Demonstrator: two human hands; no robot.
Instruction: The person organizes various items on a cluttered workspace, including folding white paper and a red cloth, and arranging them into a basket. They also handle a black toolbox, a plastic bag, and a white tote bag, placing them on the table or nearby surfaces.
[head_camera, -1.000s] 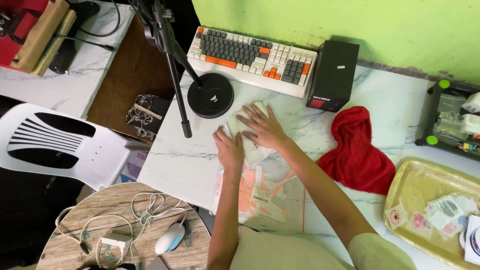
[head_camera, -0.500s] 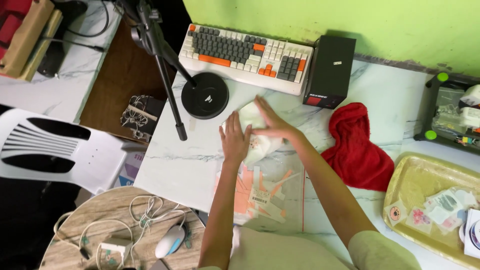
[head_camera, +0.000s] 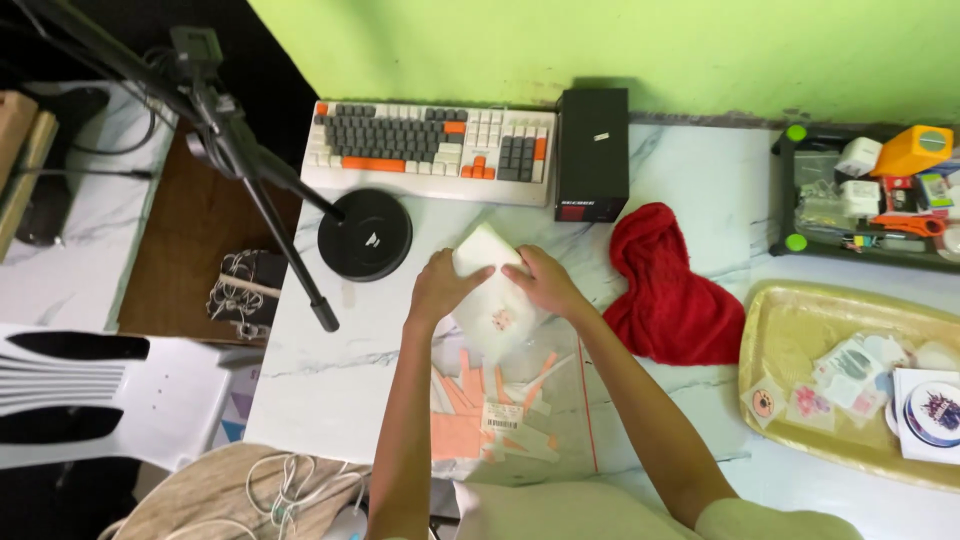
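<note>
Both my hands rest on a white padded pouch (head_camera: 490, 300) lying tilted on the marble table (head_camera: 330, 370). My left hand (head_camera: 440, 288) presses its left edge and my right hand (head_camera: 540, 280) covers its right edge. A small pinkish sticker shows on the pouch's lower part. Under the pouch lies a clear plastic bag (head_camera: 520, 410) with orange and white paper pieces and a label inside.
A keyboard (head_camera: 430, 150) and a black box (head_camera: 592, 155) stand at the back. A red cloth (head_camera: 675, 295) lies to the right, beside a yellow tray (head_camera: 800, 350) of stickers. A round black stand base (head_camera: 365, 235) with a tripod pole sits left. A white chair (head_camera: 90, 400) is off the table's left.
My hands have drawn together on the white pouch, folding or flattening it; earlier the fingers were spread wider over it. The view has shifted slightly.
</note>
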